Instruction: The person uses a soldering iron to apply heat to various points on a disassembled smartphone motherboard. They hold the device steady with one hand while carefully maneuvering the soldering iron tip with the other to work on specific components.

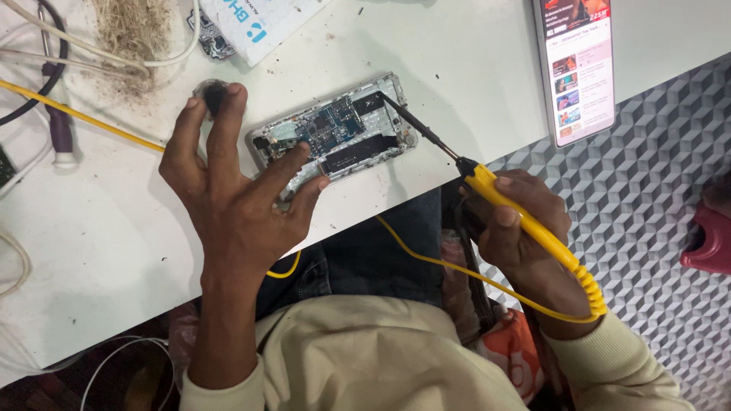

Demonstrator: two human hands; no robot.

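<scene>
An opened phone (339,133) lies on the white table (99,228), its blue circuit board and black parts exposed. My left hand (236,190) rests on the table with fingers spread; the index finger and thumb press the phone's near left end. My right hand (521,221) grips a yellow-handled soldering iron (525,224). Its dark tip (392,103) touches the phone's far right corner. The iron's yellow cord (457,270) loops across my lap.
A lit phone (577,65) showing a video list lies at the table's right edge. A white packet (251,23), a small dark round piece (212,91), brown fibrous debris (133,34) and white and yellow cables (76,114) lie at left. The patterned grey floor (655,198) is at right.
</scene>
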